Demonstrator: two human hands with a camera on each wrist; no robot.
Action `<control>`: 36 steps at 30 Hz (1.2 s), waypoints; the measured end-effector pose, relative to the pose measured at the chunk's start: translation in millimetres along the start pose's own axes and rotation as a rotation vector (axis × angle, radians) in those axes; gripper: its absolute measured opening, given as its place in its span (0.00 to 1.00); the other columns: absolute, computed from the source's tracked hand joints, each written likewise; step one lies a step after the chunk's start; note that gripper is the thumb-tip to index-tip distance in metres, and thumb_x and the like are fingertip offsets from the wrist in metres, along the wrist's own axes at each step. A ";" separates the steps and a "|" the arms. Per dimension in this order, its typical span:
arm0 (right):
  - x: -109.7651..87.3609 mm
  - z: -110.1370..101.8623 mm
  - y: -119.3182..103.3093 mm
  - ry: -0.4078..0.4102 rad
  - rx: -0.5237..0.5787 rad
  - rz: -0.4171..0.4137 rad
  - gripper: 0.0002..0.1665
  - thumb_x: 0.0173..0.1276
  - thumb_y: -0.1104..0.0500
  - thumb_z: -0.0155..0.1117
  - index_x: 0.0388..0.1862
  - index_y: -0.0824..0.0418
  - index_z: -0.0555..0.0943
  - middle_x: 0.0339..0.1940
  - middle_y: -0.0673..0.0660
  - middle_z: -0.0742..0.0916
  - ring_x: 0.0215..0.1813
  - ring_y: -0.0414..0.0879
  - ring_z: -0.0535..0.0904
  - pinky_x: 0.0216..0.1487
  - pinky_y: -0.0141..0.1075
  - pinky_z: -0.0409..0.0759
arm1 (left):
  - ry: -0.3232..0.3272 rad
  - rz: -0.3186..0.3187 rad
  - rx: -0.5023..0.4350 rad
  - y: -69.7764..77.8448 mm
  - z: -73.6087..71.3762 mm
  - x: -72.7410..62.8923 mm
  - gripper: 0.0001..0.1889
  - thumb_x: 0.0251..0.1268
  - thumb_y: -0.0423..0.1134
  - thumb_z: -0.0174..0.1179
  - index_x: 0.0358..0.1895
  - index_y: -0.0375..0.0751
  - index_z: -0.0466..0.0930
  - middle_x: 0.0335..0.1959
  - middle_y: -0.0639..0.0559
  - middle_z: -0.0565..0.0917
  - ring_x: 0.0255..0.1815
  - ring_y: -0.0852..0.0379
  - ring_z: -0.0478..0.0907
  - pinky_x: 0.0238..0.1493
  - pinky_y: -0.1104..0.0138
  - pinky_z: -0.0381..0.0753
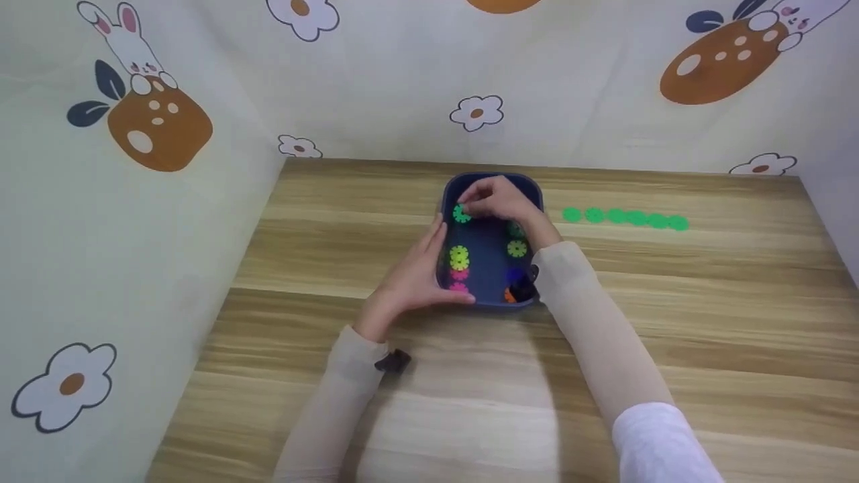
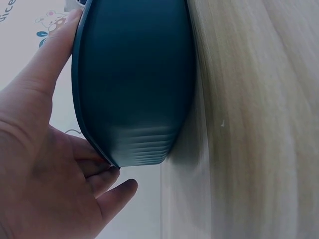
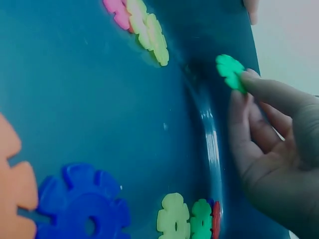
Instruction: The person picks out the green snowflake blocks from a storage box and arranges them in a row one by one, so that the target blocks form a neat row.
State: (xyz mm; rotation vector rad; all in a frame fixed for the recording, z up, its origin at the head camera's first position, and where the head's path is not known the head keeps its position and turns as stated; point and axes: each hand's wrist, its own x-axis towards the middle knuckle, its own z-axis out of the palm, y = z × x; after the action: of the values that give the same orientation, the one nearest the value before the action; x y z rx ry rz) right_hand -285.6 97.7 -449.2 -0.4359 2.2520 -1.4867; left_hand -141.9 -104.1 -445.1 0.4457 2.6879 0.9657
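Observation:
My right hand (image 1: 498,199) is over the far end of a dark blue plastic bin (image 1: 486,231). Between thumb and fingertips it pinches a green flower-shaped disc (image 3: 230,72) with notched edges. My left hand (image 1: 416,275) rests along the bin's left side, fingers fairly straight and thumb lying on the near rim. Yellow discs (image 1: 459,257) and pink discs (image 1: 459,288) lie inside by the left wall. Along the right side are a yellow-green disc (image 3: 173,219), a blue disc (image 3: 89,204) and an orange disc (image 3: 15,184), partly hidden in the head view by the right wrist.
Several green discs (image 1: 637,217) form a row on the wooden table (image 1: 704,302), right of the bin. Behind the table hangs a pale cloth (image 1: 389,87) with flower and rabbit prints; it also covers the left side.

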 end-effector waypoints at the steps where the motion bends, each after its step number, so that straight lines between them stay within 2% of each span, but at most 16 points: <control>1: -0.6 -0.9 -1.5 0.022 0.024 0.002 0.10 0.68 0.63 0.66 0.46 0.66 0.85 0.37 0.51 0.89 0.38 0.38 0.85 0.44 0.29 0.85 | -0.002 0.000 0.001 -0.1 0.3 0.0 0.68 0.44 0.66 0.74 0.82 0.48 0.36 0.84 0.55 0.35 0.84 0.49 0.43 0.81 0.49 0.54; 5: -2.4 -3.5 -9.6 0.095 0.119 0.007 0.11 0.68 0.63 0.66 0.48 0.66 0.84 0.36 0.50 0.87 0.39 0.39 0.84 0.46 0.28 0.86 | -0.004 -0.005 0.009 -0.6 0.5 0.7 0.69 0.44 0.67 0.74 0.82 0.48 0.36 0.84 0.55 0.35 0.84 0.49 0.44 0.81 0.50 0.54; 11: -5.7 -10.3 -24.6 0.179 0.192 -0.029 0.13 0.67 0.65 0.66 0.50 0.67 0.84 0.35 0.47 0.87 0.38 0.38 0.83 0.45 0.30 0.86 | -0.002 0.013 0.018 0.2 -1.7 2.4 0.69 0.44 0.66 0.75 0.82 0.44 0.37 0.84 0.53 0.35 0.84 0.48 0.44 0.81 0.51 0.54; 15: -11.7 -19.0 -36.1 0.223 0.295 -0.064 0.14 0.67 0.67 0.66 0.51 0.70 0.83 0.35 0.47 0.88 0.38 0.37 0.84 0.44 0.29 0.86 | -0.002 0.013 0.014 0.4 -1.1 2.4 0.68 0.44 0.65 0.75 0.82 0.45 0.38 0.84 0.54 0.35 0.84 0.48 0.44 0.81 0.50 0.54; 22: -29.4 -42.4 -50.3 0.313 0.418 -0.115 0.11 0.65 0.68 0.67 0.47 0.66 0.84 0.37 0.50 0.87 0.38 0.39 0.84 0.44 0.30 0.87 | 0.004 -0.012 0.015 1.6 -1.3 0.5 0.69 0.43 0.65 0.75 0.82 0.46 0.38 0.84 0.54 0.36 0.84 0.48 0.44 0.80 0.49 0.55; 27: -44.0 -66.7 -42.8 0.388 0.463 -0.135 0.09 0.65 0.69 0.68 0.44 0.65 0.85 0.35 0.52 0.86 0.37 0.40 0.84 0.43 0.28 0.87 | 0.008 -0.011 0.027 1.2 -0.6 0.5 0.69 0.42 0.66 0.76 0.82 0.47 0.38 0.84 0.55 0.36 0.84 0.49 0.43 0.80 0.49 0.56; 36: -84.5 -126.8 -4.8 0.505 0.555 -0.129 0.09 0.63 0.72 0.68 0.43 0.67 0.85 0.31 0.52 0.87 0.34 0.40 0.86 0.41 0.28 0.87 | 0.007 -0.015 0.015 1.6 0.5 0.3 0.69 0.42 0.66 0.75 0.82 0.47 0.38 0.84 0.55 0.36 0.84 0.48 0.44 0.79 0.49 0.56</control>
State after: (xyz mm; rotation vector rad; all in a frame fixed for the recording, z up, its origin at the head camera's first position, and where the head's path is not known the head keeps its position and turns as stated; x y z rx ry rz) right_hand -274.5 236.4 -386.7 -0.0309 2.0282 -2.4041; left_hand -141.8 -102.5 -444.4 0.4245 2.7027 0.9456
